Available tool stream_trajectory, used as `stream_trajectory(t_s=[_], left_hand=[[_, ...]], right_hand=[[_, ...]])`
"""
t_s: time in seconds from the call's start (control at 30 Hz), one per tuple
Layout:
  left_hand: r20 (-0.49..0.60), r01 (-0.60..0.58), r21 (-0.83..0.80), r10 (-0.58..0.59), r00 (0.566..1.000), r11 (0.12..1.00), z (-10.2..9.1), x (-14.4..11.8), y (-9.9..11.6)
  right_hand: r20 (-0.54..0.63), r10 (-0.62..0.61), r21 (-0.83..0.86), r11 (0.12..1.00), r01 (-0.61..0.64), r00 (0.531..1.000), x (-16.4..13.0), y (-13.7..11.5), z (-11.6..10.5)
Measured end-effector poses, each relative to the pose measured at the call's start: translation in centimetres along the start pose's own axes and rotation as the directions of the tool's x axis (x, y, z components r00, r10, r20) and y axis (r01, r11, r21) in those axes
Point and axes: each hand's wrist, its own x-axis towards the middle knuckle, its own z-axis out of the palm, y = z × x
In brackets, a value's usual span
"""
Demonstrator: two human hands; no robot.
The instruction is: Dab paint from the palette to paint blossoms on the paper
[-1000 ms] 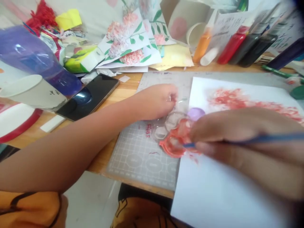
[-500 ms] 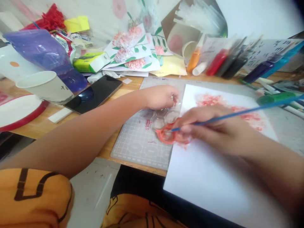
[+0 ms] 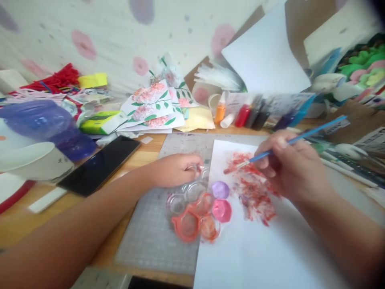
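Between the fingers of my right hand (image 3: 293,170) is a blue paintbrush (image 3: 317,129), its red-tinged bristles down at the painted patch. That patch of red and orange dabs (image 3: 257,194) covers the upper part of a white sheet of paper (image 3: 240,257). My left hand (image 3: 180,170) is closed at the far rim of a clear plastic paint palette (image 3: 177,202), which overlaps the sheet's left edge. Orange-red paint coats the near wells; purple (image 3: 220,189) and pink (image 3: 221,210) show in the right ones. Some left fingertips are hidden.
A grey cutting mat (image 3: 150,237) lies under the paper. To the left are a black phone (image 3: 100,166), a paper cup (image 3: 33,162) and a purple plastic container (image 3: 48,124). Paint bottles (image 3: 242,115) and flower paintings (image 3: 150,104) line the back; pens and brushes lie at right.
The paintbrush has moved from the palette wells to the painted patch on the paper. My left hand stays at the palette. The camera view has tilted up, showing more of the wall.
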Motion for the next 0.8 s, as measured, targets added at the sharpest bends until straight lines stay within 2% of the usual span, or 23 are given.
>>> stream_trajectory(t_s=[0.17, 0.23, 0.3, 0.4, 0.47, 0.5, 0.53, 0.57, 0.6, 0.7, 0.8], left_hand=[[0.063, 0.052, -0.043, -0.049, 0.997, 0.998, -0.5, -0.4, 0.0], [0.076, 0.072, -0.02, -0.07, 0.995, 0.997, -0.7, -0.6, 0.4], [0.098, 0.093, 0.035, -0.096, 0.991, 0.995, -0.7, -0.7, 0.9], [0.061, 0.121, 0.181, -0.134, 0.989, 0.976, -0.5, -1.0, 1.6], [0.016, 0.165, 0.28, -0.176, 0.984, 0.946, -0.2, -1.1, 2.1], [0.021, 0.163, 0.309, -0.178, 0.984, 0.937, -0.1, -1.2, 2.2], [0.031, 0.155, 0.328, -0.175, 0.984, 0.932, 0.0, -1.3, 2.4], [0.04, 0.149, 0.342, -0.173, 0.984, 0.928, 0.1, -1.4, 2.5], [0.048, 0.144, 0.348, -0.171, 0.984, 0.926, 0.1, -1.4, 2.5], [0.061, 0.139, 0.345, -0.17, 0.983, 0.928, 0.1, -1.4, 2.3], [0.074, 0.132, 0.35, -0.168, 0.983, 0.927, 0.0, -1.3, 2.0]], right_hand=[[0.037, 0.205, -0.037, 0.978, -0.203, 0.978, 0.0, 0.3, -0.4], [-0.01, 0.253, -0.042, 0.967, -0.253, 0.967, 0.3, -0.1, -0.4], [-0.106, 0.265, -0.056, 0.961, -0.272, 0.958, 0.9, -0.7, -1.1], [-0.342, 0.174, -0.111, 0.968, -0.223, 0.923, 1.9, -2.4, -3.9], [-0.513, 0.006, -0.193, 0.974, -0.122, 0.858, 2.3, -3.5, -6.2], [-0.561, -0.086, -0.247, 0.967, -0.066, 0.823, 2.4, -3.8, -7.2], [-0.577, -0.107, -0.279, 0.957, -0.073, 0.81, 2.4, -4.0, -8.0], [-0.574, -0.103, -0.305, 0.947, -0.095, 0.813, 2.3, -3.9, -8.6], [-0.547, -0.061, -0.321, 0.937, -0.142, 0.835, 2.3, -3.7, -8.8], [-0.385, 0.134, -0.364, 0.887, -0.284, 0.913, 2.1, -2.4, -8.3], [-0.238, 0.234, -0.425, 0.847, -0.318, 0.943, 2.2, -1.1, -7.3]])
